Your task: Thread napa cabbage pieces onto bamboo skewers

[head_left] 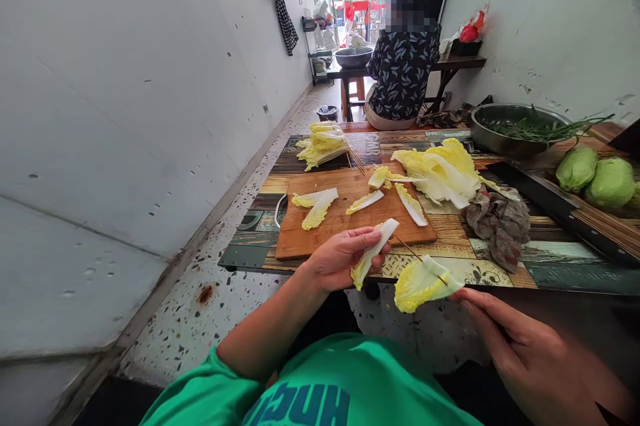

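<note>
My left hand [347, 256] is closed around a strip of napa cabbage leaf [374, 254], yellow at one end and white at the other. In my right hand [520, 333] is a thin wooden skewer [407, 247] that runs through another cabbage piece [425, 283] close to my fingertips. The skewer's far tip reaches the strip in my left hand; whether it pierces it I cannot tell. Just beyond my hands lies a wooden cutting board [300, 243] with several cut cabbage pieces [320, 205] on it.
Skewered cabbage [323, 145] is piled behind the board. Larger leaves [440, 173], a crumpled rag [500, 223], a black tray of skewers [575, 213], green vegetables [610, 181] and a metal bowl of greens [520, 129] occupy the right. Another person [405, 73] sits beyond the table.
</note>
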`<state>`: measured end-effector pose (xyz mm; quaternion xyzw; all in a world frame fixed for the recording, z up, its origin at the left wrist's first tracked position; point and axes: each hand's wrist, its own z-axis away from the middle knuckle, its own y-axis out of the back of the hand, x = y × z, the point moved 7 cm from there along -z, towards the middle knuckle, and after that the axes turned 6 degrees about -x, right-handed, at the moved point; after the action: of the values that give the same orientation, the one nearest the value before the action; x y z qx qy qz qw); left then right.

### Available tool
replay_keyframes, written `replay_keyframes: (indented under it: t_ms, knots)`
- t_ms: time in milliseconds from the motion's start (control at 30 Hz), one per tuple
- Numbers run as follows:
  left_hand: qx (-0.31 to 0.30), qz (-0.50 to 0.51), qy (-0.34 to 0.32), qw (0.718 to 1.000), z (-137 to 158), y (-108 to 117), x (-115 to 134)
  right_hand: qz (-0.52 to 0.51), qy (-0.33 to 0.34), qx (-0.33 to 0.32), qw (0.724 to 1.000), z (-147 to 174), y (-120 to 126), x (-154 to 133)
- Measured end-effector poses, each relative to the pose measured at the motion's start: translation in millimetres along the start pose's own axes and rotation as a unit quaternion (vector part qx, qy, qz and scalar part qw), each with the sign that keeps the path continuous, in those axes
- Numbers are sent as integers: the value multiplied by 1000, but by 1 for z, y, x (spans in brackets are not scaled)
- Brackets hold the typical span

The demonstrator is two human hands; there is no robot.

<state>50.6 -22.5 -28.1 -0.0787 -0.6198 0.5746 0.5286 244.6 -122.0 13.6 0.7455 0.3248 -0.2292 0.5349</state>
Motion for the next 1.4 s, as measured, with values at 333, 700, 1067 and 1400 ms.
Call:
replay_keyframes:
  t_ms: [333, 700, 1067, 1400]
  knots:
    - [50, -92, -63, 992, 0, 3, 5, 18, 1, -15, 1000, 3, 0, 2]
    - [104, -225, -132, 960, 6, 7, 16, 13, -39, -29, 999, 5, -1, 9]
    - [105, -248, -140, 953, 7, 4, 15, -3, -66, -54, 996, 8, -3, 15]
    - [101, -281, -164, 940, 7, -2, 18, -34, -78, -59, 995, 4, -7, 19]
